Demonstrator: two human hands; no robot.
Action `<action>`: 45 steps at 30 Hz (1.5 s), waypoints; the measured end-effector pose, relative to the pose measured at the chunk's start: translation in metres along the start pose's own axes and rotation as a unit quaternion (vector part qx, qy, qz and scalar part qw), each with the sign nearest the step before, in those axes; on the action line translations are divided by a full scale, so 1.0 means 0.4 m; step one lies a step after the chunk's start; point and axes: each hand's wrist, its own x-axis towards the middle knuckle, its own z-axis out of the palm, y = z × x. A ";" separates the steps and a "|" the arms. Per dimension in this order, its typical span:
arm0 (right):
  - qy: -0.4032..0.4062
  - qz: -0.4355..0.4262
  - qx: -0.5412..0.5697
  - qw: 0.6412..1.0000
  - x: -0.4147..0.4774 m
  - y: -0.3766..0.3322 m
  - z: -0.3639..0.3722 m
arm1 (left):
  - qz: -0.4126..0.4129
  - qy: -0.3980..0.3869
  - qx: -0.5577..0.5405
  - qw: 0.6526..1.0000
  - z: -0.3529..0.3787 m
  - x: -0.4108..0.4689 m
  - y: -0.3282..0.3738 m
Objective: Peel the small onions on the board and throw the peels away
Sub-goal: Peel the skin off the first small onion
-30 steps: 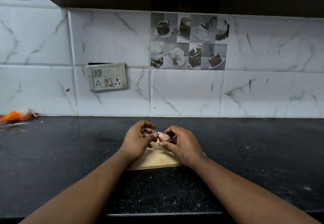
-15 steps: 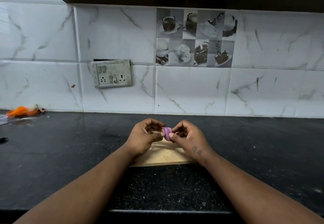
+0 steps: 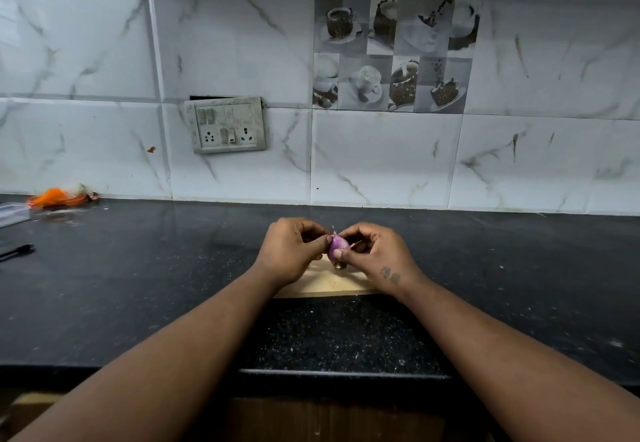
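We record a white marbled tiled wall (image 3: 381, 157) beyond both hands, and a black speckled worktop (image 3: 138, 286) beneath them. A panel of cup pictures (image 3: 391, 50) sits on the wall above the right hand (image 3: 375, 256). A switch and socket plate (image 3: 227, 125) sits above and outward of the left hand (image 3: 292, 251).

A pale wooden board (image 3: 325, 284) lies on the worktop directly under the hands, which hide much of it. An orange bundle (image 3: 55, 196) lies far out from the left hand, against the wall.

Both hands are raised just above the board, fingers curled, meeting at one small purple onion (image 3: 336, 246). The right hand pinches the onion between thumb and fingers. The left hand's thumb and fingertips pinch at its upper left side. A thin wisp of peel (image 3: 334, 231) stands up from the top of the onion, between the two hands. A small brownish scrap (image 3: 339, 267) shows just below the onion; we cannot tell what it is.
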 end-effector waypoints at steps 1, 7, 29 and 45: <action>0.000 -0.005 -0.005 1.000 -0.005 -0.001 0.001 | 0.015 0.003 0.042 0.999 -0.001 -0.004 0.003; -0.021 -0.016 0.023 0.999 -0.040 -0.013 -0.006 | 0.064 0.016 0.145 0.987 0.000 -0.044 0.040; -0.049 0.017 0.143 0.988 -0.029 0.012 -0.016 | 0.084 0.026 0.073 0.993 0.008 -0.045 0.027; -0.055 0.058 0.188 0.979 -0.029 0.020 -0.033 | -0.012 -0.047 -0.165 0.985 0.009 -0.042 0.016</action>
